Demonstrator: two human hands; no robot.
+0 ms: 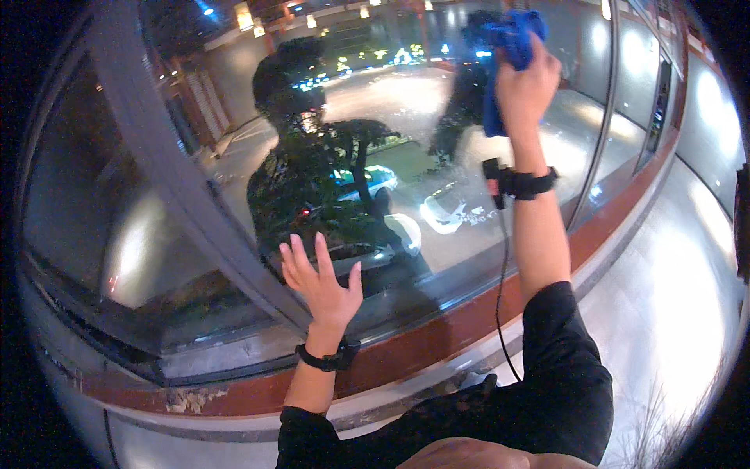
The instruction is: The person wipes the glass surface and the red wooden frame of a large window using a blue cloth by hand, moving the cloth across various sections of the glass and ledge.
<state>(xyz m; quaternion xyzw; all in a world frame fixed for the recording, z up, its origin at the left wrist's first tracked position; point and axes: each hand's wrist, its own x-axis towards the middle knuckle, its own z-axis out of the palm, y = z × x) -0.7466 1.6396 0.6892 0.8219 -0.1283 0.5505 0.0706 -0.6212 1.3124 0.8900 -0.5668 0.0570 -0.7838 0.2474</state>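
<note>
A large glass window pane (410, 164) stands before me, with reflections of lights, cars and a person in it. My right hand (527, 88) is raised to the upper right part of the pane and grips a blue cloth (515, 41), one end of which hangs down beside the wrist. Lower and to the left, my left hand (323, 287) is spread near the pane with nothing in it; whether it touches the glass I cannot tell. Both wrists wear black straps, and a black cable (500, 305) runs down from the right one.
A wide grey metal frame post (170, 170) crosses left of the pane. Below runs a reddish-brown ledge (404, 357) with a worn patch at its left. A thinner upright (600, 129) divides the glass at right, and pale floor stretches along the right side.
</note>
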